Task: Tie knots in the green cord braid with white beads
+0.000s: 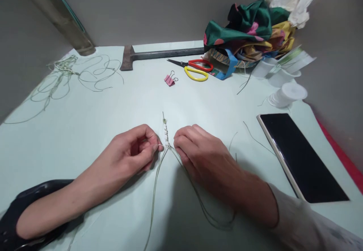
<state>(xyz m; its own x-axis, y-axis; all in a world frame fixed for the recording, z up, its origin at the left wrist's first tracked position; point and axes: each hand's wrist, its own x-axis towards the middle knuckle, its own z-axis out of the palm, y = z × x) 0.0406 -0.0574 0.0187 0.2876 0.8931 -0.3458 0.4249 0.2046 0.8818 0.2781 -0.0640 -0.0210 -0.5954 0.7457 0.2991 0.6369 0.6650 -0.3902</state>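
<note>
A short braided cord [166, 131], white with a green knot at its top, lies upright on the pale table between my hands. Long green strands [154, 190] run from its lower end toward me, one group left and one curving right. My left hand [136, 148] is just left of the braid, thumb and index finger pinching a thin white thread [160, 145]. On the other side my right hand [198, 148] has its fingers curled together beside the braid's lower end; what they hold is hidden behind them.
A hammer [167, 54], scissors [195, 69] and a pink binder clip [170, 79] lie behind the braid. Tangled green cord [65, 67] and a bottle [62, 20] are back left. Rightward are a phone [303, 156], a thread spool [287, 94] and a bundle of cloth [249, 27].
</note>
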